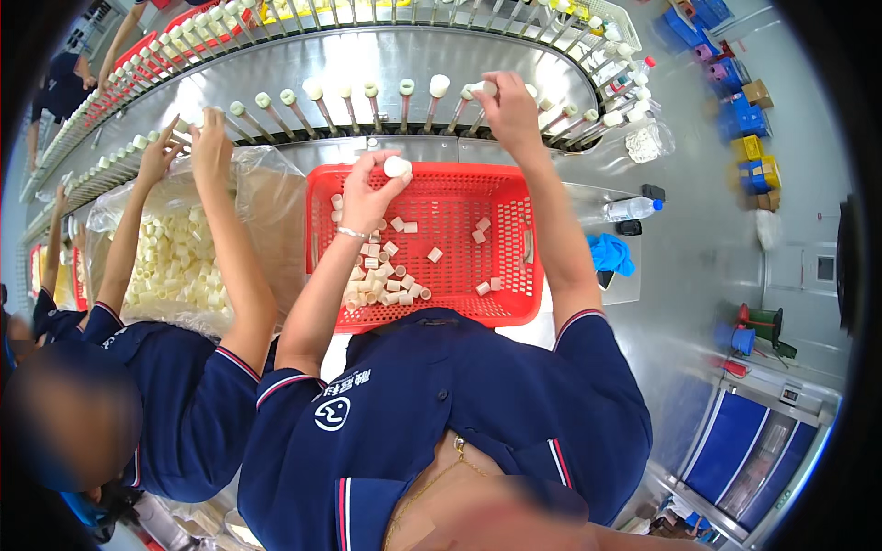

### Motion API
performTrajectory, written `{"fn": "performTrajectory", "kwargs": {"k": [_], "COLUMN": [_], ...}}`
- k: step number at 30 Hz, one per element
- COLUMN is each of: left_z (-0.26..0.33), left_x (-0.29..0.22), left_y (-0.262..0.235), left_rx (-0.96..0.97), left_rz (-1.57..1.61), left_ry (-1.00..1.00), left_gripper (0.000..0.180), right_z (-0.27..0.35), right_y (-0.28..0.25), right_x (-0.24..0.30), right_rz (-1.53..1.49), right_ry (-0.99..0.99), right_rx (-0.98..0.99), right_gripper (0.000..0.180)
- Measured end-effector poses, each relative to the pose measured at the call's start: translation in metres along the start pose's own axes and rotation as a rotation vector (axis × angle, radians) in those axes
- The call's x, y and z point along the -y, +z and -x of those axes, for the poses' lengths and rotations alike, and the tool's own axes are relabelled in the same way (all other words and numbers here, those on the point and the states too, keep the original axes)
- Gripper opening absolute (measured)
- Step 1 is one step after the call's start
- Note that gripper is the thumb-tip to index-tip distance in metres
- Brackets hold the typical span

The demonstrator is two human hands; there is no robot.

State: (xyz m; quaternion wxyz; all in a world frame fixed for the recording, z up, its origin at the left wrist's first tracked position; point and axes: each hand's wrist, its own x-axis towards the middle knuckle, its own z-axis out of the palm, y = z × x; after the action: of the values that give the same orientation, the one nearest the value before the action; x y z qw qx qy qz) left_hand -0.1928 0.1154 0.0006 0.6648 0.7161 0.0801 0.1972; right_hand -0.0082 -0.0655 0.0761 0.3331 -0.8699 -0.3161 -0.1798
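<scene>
My left hand (pixel 369 195) is closed around a white round cap (pixel 397 167), above the far left part of a red perforated basket (pixel 423 317). Short cream cylindrical caps (pixel 375 286) lie loose inside, mostly heaped on the near left side. Farther off and to the right, my right hand (pixel 513 112) pinches a whitish cap (pixel 488 89) at the row of pegs. Whether that cap sits on a peg cannot be made out. Nearby metal pegs (pixel 404 110) lean outward from the curved machine, each carrying a pale cap.
A co-worker's hands (pixel 209 138) reach to the pegs at left, over a plastic bag (pixel 276 184) of cream pieces (pixel 179 257). To the right are a water bottle (pixel 632 209), a blue cloth (pixel 611 254) and a clear container (pixel 650 142) of small white pieces.
</scene>
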Motion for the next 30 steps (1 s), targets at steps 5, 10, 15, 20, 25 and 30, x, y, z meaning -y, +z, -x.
{"fn": "performTrajectory", "kwargs": {"k": [5,10,15,20,25,30], "left_z": [-0.064,-0.126,-0.163,-0.152,-0.028,0.088], "left_x": [-0.021,-0.028,-0.025,-0.026,0.041,0.135], "left_y": [0.012,0.057,0.091,0.117,0.11,0.054], "left_rx": [-0.054,-0.055,0.218,0.108,0.336,0.735], "left_rz": [-0.368,-0.767,-0.99,-1.072,-0.828,-1.019], "left_ry": [0.246,0.537,0.384,0.847,0.793,0.407], "left_gripper": [0.032,0.032,0.027,0.046,0.054,0.044], "right_z": [-0.029,-0.002,0.06,0.18,0.269,0.279], "right_y": [0.001,-0.015,-0.025,0.02,0.076,0.093], "right_x": [-0.032,-0.034,-0.023,-0.079,-0.108,-0.09], "right_rz": [0.271,0.347,0.136,0.087,0.237,-0.062], "right_ry": [0.026,0.135,0.116,0.345,0.596,0.757], "right_rx": [0.332,0.278,-0.167,0.248,0.623,0.681], "right_gripper": [0.029,0.03,0.028,0.026,0.033,0.04]}}
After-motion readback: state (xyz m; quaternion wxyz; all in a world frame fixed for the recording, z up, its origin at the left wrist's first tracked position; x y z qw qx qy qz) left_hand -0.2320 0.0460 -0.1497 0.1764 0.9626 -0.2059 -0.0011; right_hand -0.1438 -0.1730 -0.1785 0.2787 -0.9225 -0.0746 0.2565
